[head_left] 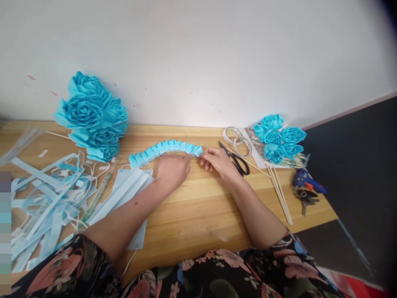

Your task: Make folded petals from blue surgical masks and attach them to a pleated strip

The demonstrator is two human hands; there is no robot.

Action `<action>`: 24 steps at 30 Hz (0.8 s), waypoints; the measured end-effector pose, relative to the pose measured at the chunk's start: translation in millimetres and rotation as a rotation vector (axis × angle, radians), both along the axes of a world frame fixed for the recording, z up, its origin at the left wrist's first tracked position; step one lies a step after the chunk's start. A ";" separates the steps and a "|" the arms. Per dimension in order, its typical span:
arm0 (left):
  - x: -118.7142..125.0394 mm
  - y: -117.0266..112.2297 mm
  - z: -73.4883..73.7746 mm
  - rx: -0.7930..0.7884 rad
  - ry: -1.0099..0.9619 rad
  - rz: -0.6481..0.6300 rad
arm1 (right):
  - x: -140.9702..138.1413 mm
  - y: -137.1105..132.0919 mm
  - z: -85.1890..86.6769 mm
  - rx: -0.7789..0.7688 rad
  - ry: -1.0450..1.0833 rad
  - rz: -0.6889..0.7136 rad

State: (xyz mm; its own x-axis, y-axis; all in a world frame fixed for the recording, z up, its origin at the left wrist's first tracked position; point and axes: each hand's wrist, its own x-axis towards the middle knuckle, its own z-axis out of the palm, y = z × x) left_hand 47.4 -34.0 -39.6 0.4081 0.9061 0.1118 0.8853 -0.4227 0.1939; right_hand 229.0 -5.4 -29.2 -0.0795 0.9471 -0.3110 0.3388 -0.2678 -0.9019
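A curved strip of folded blue petals (164,150) lies on the wooden table (192,215), arching from left to right. My right hand (217,161) pinches the strip's right end between thumb and fingers. My left hand (172,169) rests palm down just below the middle of the strip, fingers curled against it. A stack of light blue face masks (124,194) lies under my left forearm.
Large blue paper roses (91,118) lean on the wall at the left, smaller ones (279,138) at the right. Black scissors (237,159), tape rolls (238,138), wooden sticks (281,192), a blue glue gun (305,180) and keys (305,198) lie right. Cut mask scraps (43,198) cover the left.
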 end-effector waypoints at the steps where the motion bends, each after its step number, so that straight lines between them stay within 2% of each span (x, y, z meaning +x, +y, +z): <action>1: -0.3 -0.2 0.5 -0.007 -0.001 0.000 | -0.2 -0.1 0.2 0.002 -0.005 0.002; 9: -1.7 -1.9 0.7 -0.023 -0.105 0.076 | -1.1 -1.3 1.9 -0.001 -0.006 -0.007; 21: 1.2 -0.2 1.6 -0.033 -0.017 0.024 | 2.8 0.3 -2.8 0.004 -0.106 0.042; 24: 0.9 -0.3 2.5 -0.030 -0.011 0.010 | 8.6 2.1 -6.7 0.132 -0.240 -0.039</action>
State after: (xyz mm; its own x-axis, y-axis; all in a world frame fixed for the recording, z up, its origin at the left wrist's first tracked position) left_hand 48.2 -34.3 -37.1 0.3976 0.9132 0.0891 0.8874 -0.4074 0.2157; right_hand 237.6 -3.3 -35.8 0.0192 0.9815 -0.1905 0.5389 -0.1707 -0.8249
